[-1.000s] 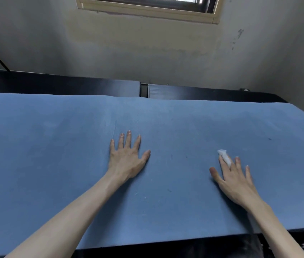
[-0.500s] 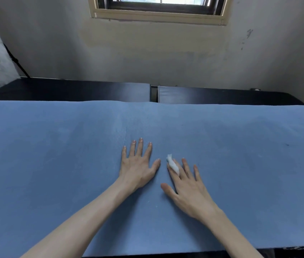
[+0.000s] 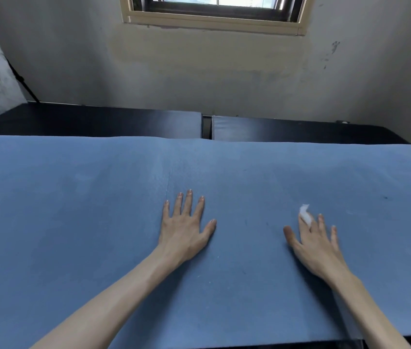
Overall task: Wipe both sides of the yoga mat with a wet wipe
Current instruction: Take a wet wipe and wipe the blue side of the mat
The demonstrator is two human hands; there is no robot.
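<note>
Wet wipe [image 3: 304, 214] lies under right hand's [image 3: 316, 248] fingers [image 3: 321, 222], on mat [image 3: 73, 222].

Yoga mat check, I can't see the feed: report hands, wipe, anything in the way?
Left hand flat on yoga mat, steadying. Right hand presses wet wipe under straight fingers. Mat top unobstructed.

Stained pale wall [image 3: 224, 79]; cream-framed window [image 3: 214, 18] above, daylight behind it; two black tables [image 3: 113, 122] abutting below.
</note>
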